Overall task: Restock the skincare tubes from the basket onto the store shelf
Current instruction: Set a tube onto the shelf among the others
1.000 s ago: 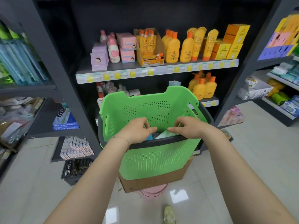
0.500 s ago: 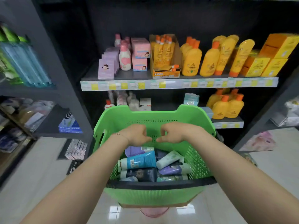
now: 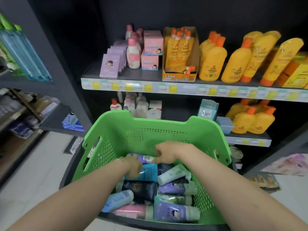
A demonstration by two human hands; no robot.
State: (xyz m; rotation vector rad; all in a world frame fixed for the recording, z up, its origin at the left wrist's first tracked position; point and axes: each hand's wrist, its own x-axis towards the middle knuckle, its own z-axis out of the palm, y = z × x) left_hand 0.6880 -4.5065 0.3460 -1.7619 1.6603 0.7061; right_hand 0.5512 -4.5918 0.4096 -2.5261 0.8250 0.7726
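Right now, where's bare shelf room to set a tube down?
Upper shelf: bare at its left end, between the upright and the purple boxes. Lower shelf: a gap between the white box and the blue packets. Crowded: yellow bottles fill the upper shelf's right side, packed close.

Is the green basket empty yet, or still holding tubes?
Not empty: many tubes lie piled in the basket, with the left hand and right hand down among them.

basket [image 3: 150, 129] 1 | hands [image 3: 133, 165] [image 3: 166, 155] 2 | purple tubes [image 3: 171, 211] 3 | pink boxes [image 3: 153, 42] 2
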